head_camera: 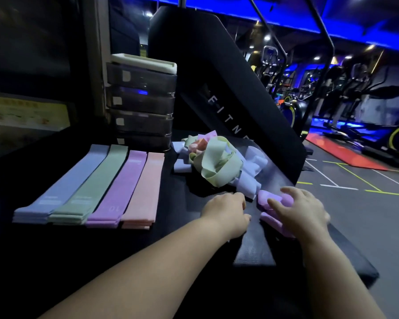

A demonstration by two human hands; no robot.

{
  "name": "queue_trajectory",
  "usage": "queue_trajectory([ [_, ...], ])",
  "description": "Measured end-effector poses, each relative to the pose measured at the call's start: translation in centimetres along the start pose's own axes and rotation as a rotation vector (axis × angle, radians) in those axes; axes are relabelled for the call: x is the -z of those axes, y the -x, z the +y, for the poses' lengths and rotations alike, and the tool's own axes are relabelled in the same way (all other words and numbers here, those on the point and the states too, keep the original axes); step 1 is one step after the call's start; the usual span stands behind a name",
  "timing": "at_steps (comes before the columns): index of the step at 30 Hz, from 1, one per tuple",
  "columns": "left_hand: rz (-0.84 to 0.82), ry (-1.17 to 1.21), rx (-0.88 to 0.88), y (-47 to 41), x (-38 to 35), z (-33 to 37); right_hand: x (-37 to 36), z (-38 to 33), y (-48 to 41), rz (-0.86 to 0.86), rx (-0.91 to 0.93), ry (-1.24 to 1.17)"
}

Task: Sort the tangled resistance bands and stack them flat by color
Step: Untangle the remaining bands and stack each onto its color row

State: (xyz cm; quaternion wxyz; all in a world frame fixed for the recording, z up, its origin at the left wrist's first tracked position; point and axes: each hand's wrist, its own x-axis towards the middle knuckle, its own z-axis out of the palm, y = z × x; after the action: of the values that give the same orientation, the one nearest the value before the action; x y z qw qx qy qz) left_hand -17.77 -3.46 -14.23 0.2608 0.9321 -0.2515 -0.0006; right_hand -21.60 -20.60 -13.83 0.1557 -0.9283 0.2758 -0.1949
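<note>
Four flat stacks of bands lie side by side on the black bench top: blue-grey, green, purple and pink. A tangled heap of bands, mostly pale green and pale blue with some pink, sits to their right. In front of the heap lies a crumpled purple band. My right hand lies over that purple band with its fingers curled onto it. My left hand hovers just left of it, fingers loosely bent, holding nothing.
A stack of dark translucent drawers with a white lid stands behind the stacks. A black slanted pad marked with white letters rises behind the heap. The bench edge drops to the gym floor on the right, with exercise machines beyond.
</note>
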Motion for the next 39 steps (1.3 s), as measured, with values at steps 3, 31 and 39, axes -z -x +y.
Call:
queue_trajectory([
  [3, 0.016, 0.008, -0.019, -1.2, -1.4, 0.4, -0.5, 1.0, -0.4, -0.112, -0.076, -0.079],
  [31, 0.216, 1.194, 0.181, -2.3, -0.9, -1.8, -0.6, -1.7, 1.5, -0.353, 0.472, -0.672],
  [39, 0.33, 1.197, 0.103, -2.2, -1.0, -2.3, -1.3, -2.2, 0.9, -0.156, 0.394, -0.696],
])
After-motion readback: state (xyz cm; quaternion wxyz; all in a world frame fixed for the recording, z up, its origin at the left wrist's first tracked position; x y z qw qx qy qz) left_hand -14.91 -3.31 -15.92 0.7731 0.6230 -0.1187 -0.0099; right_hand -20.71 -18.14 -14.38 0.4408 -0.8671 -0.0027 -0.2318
